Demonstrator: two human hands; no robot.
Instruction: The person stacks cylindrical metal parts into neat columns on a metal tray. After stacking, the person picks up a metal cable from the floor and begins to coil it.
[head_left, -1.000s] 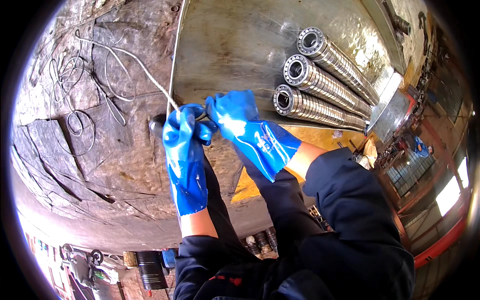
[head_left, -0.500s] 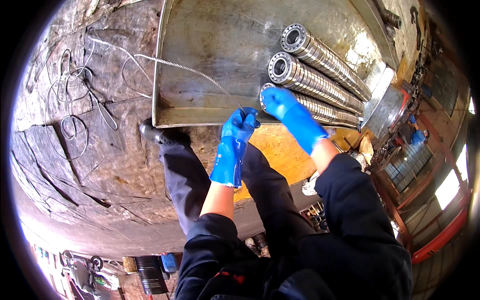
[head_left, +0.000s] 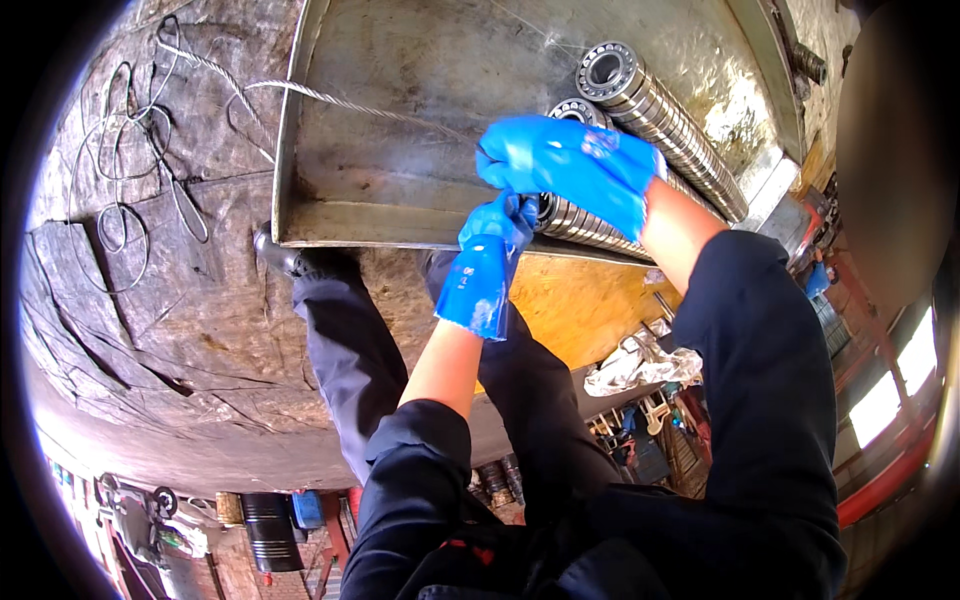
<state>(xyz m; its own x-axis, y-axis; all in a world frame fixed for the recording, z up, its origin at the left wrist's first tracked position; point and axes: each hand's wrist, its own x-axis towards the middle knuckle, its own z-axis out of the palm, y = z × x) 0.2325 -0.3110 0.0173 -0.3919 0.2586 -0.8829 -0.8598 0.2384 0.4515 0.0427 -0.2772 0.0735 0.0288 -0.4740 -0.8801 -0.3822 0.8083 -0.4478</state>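
A twisted steel wire rope [head_left: 345, 103] runs over the left wall of a metal tray [head_left: 400, 60] to my blue-gloved hands. My right hand [head_left: 535, 155] is closed on it, palm down, its fingers mostly hidden. Just below, my left hand [head_left: 500, 220] has its fingers curled in a pinch; the rope between the hands and the part in this grip are hidden. Beside the left fingertips lies the end of the nearest row of roller bearings [head_left: 580, 222]. Behind my right hand is the middle row [head_left: 580, 110], partly covered; the far row [head_left: 660, 110] shows fully.
Loose coils of wire [head_left: 120, 200] lie on the dark, worn surface at left. My legs stand against the tray's near side, by a yellow patch [head_left: 560, 310]. A pale cloth [head_left: 640, 365] lies at right; a black drum [head_left: 270, 530] stands at lower left.
My right hand has moved left from the near bearing row's end to the rope, above my left hand. My left hand has shifted slightly right, towards that row. The view has shifted a little.
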